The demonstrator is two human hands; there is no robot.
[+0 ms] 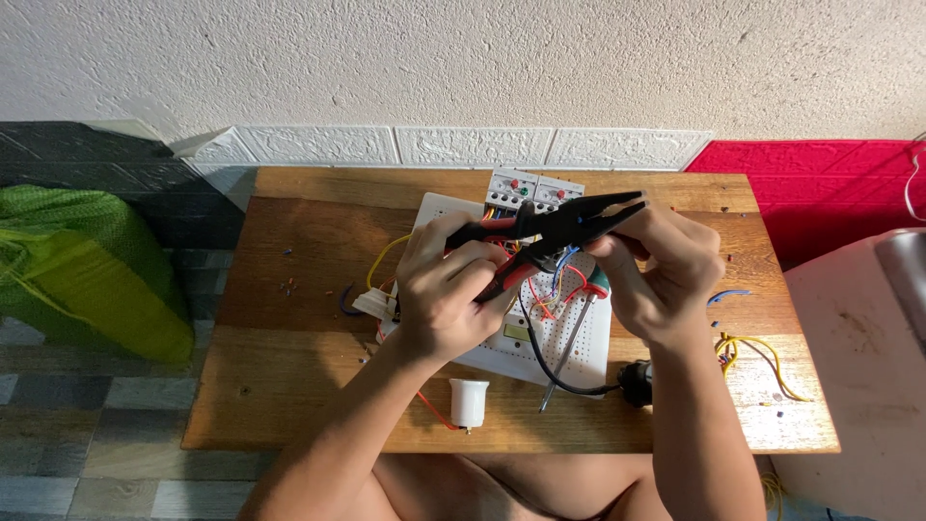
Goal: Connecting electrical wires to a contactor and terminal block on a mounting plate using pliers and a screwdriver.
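With the left hand (446, 289) clamped on the pliers (555, 232), squeeze gently while the right hand (666, 270), at three o'clock and pinched together, steadies a wire too small to see.

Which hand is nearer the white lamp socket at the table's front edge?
Left. The left hand, gripping the pliers handles, is just above the socket. The right hand is farther off, up and to the right, at the pliers' jaws.

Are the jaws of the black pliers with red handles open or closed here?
Slightly open. The black pliers with red handles, gripped by the left hand, show a narrow gap between the jaw tips near the right hand.
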